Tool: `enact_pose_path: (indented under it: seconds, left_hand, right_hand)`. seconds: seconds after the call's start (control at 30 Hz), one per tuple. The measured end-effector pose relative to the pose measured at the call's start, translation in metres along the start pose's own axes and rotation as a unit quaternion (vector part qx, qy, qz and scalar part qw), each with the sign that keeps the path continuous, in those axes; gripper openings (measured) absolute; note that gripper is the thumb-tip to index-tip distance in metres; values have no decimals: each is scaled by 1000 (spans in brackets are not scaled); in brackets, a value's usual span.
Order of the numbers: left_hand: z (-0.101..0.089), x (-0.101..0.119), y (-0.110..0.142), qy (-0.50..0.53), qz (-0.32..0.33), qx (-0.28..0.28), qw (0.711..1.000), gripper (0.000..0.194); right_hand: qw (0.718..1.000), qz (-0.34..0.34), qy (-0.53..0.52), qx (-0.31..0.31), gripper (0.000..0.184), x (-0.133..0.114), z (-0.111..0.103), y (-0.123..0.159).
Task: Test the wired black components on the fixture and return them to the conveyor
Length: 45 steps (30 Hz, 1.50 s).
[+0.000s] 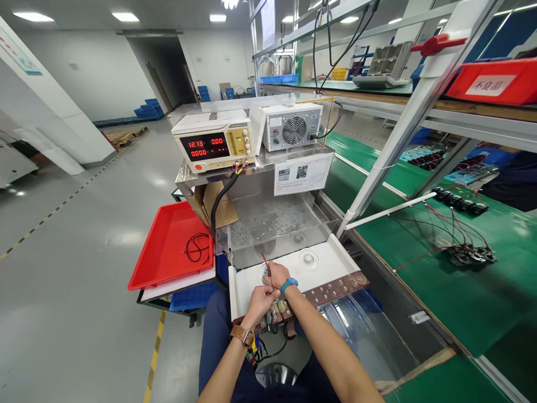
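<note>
My left hand is closed in a pinch over a small wired part at the front of the white tray. Just beyond it my right hand, with a teal band on the wrist, is closed on thin red and black wires that rise from the part. Under the hands runs a brown strip with metal contacts. Behind the tray a clear tank of water stands. What the left fingers hold is too small to name.
A power supply reading 12.13 and a fan-fronted box sit on a shelf above the tank. A red tray with a black cable coil is at the left. A green conveyor with wired parts runs along the right.
</note>
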<state>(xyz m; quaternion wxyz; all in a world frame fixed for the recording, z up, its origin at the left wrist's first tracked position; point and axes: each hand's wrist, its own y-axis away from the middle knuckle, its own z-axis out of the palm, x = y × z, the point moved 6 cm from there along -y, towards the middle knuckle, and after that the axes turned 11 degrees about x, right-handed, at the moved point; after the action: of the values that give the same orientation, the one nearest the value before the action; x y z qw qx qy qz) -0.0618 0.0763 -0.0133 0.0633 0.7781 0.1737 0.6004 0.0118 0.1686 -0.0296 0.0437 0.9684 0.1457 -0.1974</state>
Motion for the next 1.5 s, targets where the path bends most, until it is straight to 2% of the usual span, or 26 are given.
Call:
enact_pose_path:
  seconds: [0.6, 0.73, 1.23, 1.33, 1.4, 1.5]
  left_hand:
    - [4, -10, -9, -10, -17, -35, 999, 54]
    - [5, -11, -9, -5, -16, -41, 999, 53]
    - [1, -12, -13, 27, 0, 28, 999, 64]
    - [-6, -6, -12, 33, 10, 50, 998, 68]
    - [-10, -1, -10, 32, 21, 51, 998, 71]
    - [-18, 3, -8, 42, 28, 74, 996, 79]
  right_hand:
    - [999, 0, -24, 21, 35, 0, 0, 0]
    - [1000, 8, -28, 10, 35, -2, -1, 1]
    - [999, 2, -33, 36, 30, -13, -8, 2]
    - [996, 25, -41, 73, 25, -16, -21, 6]
    - [987, 61, -69, 130, 24, -8, -41, 13]
    - [955, 148, -104, 236, 22, 35, -90, 35]
